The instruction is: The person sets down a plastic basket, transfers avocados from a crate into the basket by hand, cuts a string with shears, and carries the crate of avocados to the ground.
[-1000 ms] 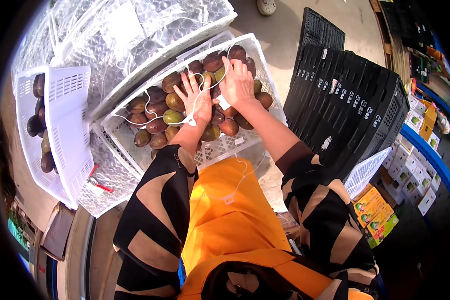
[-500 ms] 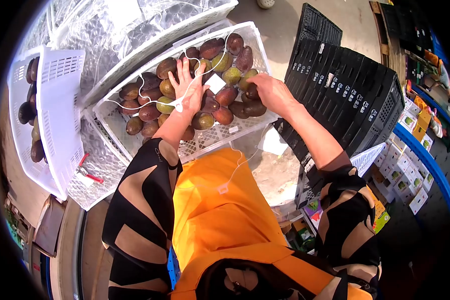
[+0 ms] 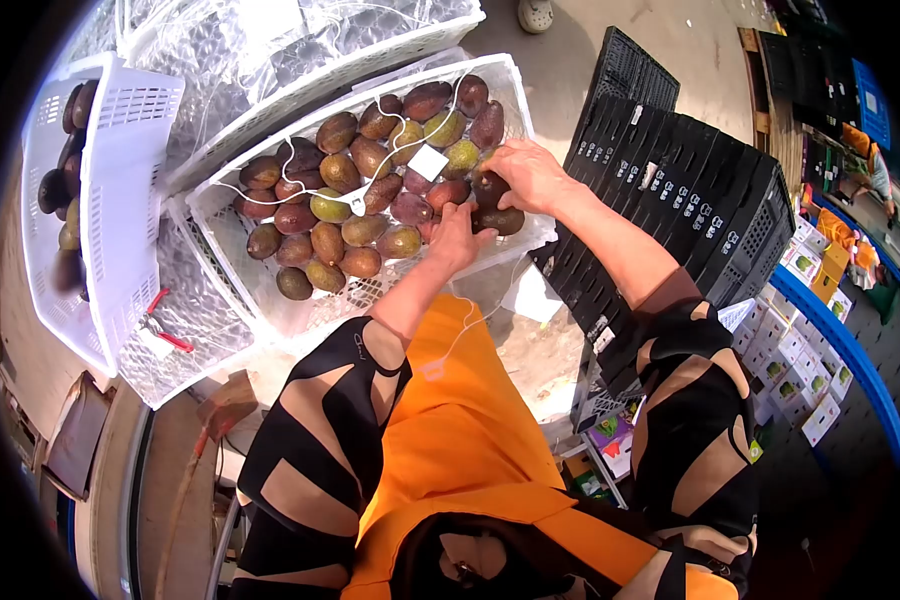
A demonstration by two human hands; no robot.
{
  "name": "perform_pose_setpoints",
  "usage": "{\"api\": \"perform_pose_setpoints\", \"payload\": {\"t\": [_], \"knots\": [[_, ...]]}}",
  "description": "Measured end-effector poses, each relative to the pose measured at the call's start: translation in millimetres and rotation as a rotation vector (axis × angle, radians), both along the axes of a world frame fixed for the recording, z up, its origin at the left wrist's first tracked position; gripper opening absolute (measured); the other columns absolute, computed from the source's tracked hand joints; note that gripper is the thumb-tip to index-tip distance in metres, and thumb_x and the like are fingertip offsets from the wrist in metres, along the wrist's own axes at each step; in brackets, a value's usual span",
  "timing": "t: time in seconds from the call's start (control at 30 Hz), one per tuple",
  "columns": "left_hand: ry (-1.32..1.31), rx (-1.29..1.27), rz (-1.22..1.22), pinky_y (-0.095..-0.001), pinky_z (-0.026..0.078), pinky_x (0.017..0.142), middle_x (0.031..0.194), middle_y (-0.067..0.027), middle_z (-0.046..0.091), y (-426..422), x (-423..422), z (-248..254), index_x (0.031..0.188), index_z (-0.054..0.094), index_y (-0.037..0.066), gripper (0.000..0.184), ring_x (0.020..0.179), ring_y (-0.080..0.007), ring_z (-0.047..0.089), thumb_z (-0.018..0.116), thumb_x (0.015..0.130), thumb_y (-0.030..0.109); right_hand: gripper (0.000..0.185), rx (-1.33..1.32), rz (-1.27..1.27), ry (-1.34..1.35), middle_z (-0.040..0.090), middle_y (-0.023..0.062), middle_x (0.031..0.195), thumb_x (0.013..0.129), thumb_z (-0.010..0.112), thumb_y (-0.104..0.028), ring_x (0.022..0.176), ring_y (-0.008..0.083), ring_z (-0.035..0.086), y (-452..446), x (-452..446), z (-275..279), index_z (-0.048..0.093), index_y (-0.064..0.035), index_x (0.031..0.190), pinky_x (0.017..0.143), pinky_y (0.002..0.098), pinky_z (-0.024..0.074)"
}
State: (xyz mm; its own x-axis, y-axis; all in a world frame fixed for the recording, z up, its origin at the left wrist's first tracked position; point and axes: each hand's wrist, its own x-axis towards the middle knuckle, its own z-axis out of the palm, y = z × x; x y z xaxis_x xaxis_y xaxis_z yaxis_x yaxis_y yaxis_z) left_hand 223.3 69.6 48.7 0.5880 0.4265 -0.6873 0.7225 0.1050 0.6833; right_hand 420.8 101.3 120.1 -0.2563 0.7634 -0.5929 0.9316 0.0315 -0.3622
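A white plastic crate [image 3: 315, 318] holds several avocados [image 3: 327, 241], green to dark brown, in one layer. My left hand [image 3: 454, 240] is over the crate's front right part, fingertips on a reddish avocado [image 3: 448, 195], fingers slightly spread. At the right end, my right hand [image 3: 532, 178] curls its fingers over a dark avocado [image 3: 490, 188]. A small white square card [image 3: 429, 163] lies on the fruit left of it. A white cord [image 3: 357, 203] with a small tag hangs across the view in front of the avocados.
A white crate [image 3: 120, 220] with dark avocados stands at the left. Crates with clear bubbled liner [image 3: 370, 30] lie behind. Red-handled snippers [image 3: 173, 341] rest at lower left. Folded black crates [image 3: 670, 190] stack at right, near cartons [image 3: 790, 370]. A person [image 3: 878, 178] is far right.
My left hand has moved right and toward me, off the middle avocados, which now show. My right hand has gone from the back of the crate to its right end.
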Motion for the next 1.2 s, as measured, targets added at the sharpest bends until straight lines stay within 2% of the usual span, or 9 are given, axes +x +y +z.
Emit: {"api": "perform_pose_setpoints", "payload": {"t": [0.13, 0.23, 0.33, 0.47, 0.77, 0.97, 1.07, 1.17, 1.2], "knots": [[-0.248, -0.533, 0.191, -0.0359, 0.050, 0.095, 0.141, -0.0120, 0.051, 26, -24, 35, 0.140, 0.047, 0.005, 0.058, 0.109, -0.0202, 0.065, 0.074, 0.091, 0.023, 0.062, -0.447, -0.813, 0.823, 0.067, 0.0089, 0.124, 0.085, 0.078, -0.013, 0.110, 0.0138, 0.062, 1, -22, 41, 0.052, -0.0026, 0.140, 0.099, 0.0317, 0.0490], [-0.653, -0.690, 0.656, -0.0365, 0.053, 0.095, 0.133, -0.0100, 0.054, 35, -43, 97, 0.143, 0.042, 0.008, 0.055, 0.110, -0.0198, 0.062, 0.067, 0.096, 0.023, 0.063, -0.429, -0.904, 1.093, 0.063, 0.0076, 0.129, 0.086, 0.076, -0.009, 0.117, 0.0148, 0.059, -3, -40, 58, 0.049, -0.0006, 0.142, 0.104, 0.0328, 0.0468], [-0.711, -0.926, 0.982, -0.0381, 0.052, 0.099, 0.134, -0.0089, 0.054, 50, -61, 130, 0.146, 0.037, 0.010, 0.051, 0.118, -0.0215, 0.060, 0.057, 0.102, 0.026, 0.066, -0.348, -0.871, 1.277, 0.059, 0.0091, 0.136, 0.090, 0.074, -0.015, 0.123, 0.0152, 0.055, -4, -57, 72, 0.045, -0.0027, 0.147, 0.106, 0.0332, 0.0444], [-0.770, -0.879, 1.100, -0.0393, 0.051, 0.104, 0.139, -0.0071, 0.052, 52, -70, 148, 0.146, 0.038, 0.012, 0.053, 0.127, -0.0224, 0.055, 0.056, 0.102, 0.035, 0.053, -0.296, -0.868, 1.271, 0.056, 0.0070, 0.141, 0.100, 0.062, -0.021, 0.127, 0.0149, 0.052, -1, -75, 75, 0.046, -0.0035, 0.147, 0.108, 0.0318, 0.0420], [-0.767, -0.794, 1.159, -0.0388, 0.050, 0.106, 0.137, -0.0093, 0.055, 50, -98, 160, 0.147, 0.039, 0.010, 0.057, 0.123, -0.0248, 0.059, 0.056, 0.101, 0.039, 0.044, -0.197, -0.817, 1.212, 0.061, 0.0043, 0.133, 0.103, 0.055, -0.022, 0.118, 0.0112, 0.056, 7, -114, 86, 0.052, -0.0037, 0.143, 0.101, 0.0277, 0.0456], [-0.654, -1.097, 1.189, -0.0373, 0.055, 0.097, 0.130, -0.0149, 0.059, 60, -112, 166, 0.143, 0.042, 0.010, 0.050, 0.111, -0.0307, 0.066, 0.055, 0.102, 0.035, 0.043, -0.469, -1.041, 1.355, 0.063, 0.0041, 0.130, 0.106, 0.050, -0.028, 0.109, 0.0123, 0.061, 6, -113, 82, 0.054, -0.0043, 0.142, 0.091, 0.0269, 0.0489], [-0.602, -0.942, 1.135, -0.0359, 0.055, 0.094, 0.126, -0.0143, 0.060, 58, -129, 159, 0.135, 0.046, 0.008, 0.044, 0.108, -0.0290, 0.066, 0.063, 0.100, 0.029, 0.038, -0.300, -1.222, 1.156, 0.066, 0.0044, 0.125, 0.104, 0.053, -0.025, 0.105, 0.0126, 0.063, -7, -122, 75, 0.059, -0.0034, 0.135, 0.088, 0.0273, 0.0501], [-0.394, -0.269, 0.658, -0.0354, 0.055, 0.092, 0.119, -0.0107, 0.057, 56, -166, 135, 0.127, 0.048, 0.008, 0.043, 0.106, -0.0253, 0.062, 0.071, 0.092, 0.018, 0.032, -0.003, -1.152, 0.612, 0.070, 0.0070, 0.119, 0.101, 0.057, -0.021, 0.102, 0.0116, 0.065, -42, -113, 44, 0.064, -0.0035, 0.127, 0.086, 0.0271, 0.0507], [-0.246, 0.143, 0.408, -0.0363, 0.053, 0.092, 0.111, -0.0105, 0.051, 59, -185, 130, 0.127, 0.048, 0.011, 0.057, 0.105, -0.0277, 0.059, 0.079, 0.079, 0.007, 0.029, 0.030, -1.124, 0.491, 0.070, 0.0082, 0.115, 0.100, 0.058, -0.020, 0.100, 0.0152, 0.065, -51, -109, 41, 0.065, -0.0037, 0.123, 0.084, 0.0286, 0.0506]]}}
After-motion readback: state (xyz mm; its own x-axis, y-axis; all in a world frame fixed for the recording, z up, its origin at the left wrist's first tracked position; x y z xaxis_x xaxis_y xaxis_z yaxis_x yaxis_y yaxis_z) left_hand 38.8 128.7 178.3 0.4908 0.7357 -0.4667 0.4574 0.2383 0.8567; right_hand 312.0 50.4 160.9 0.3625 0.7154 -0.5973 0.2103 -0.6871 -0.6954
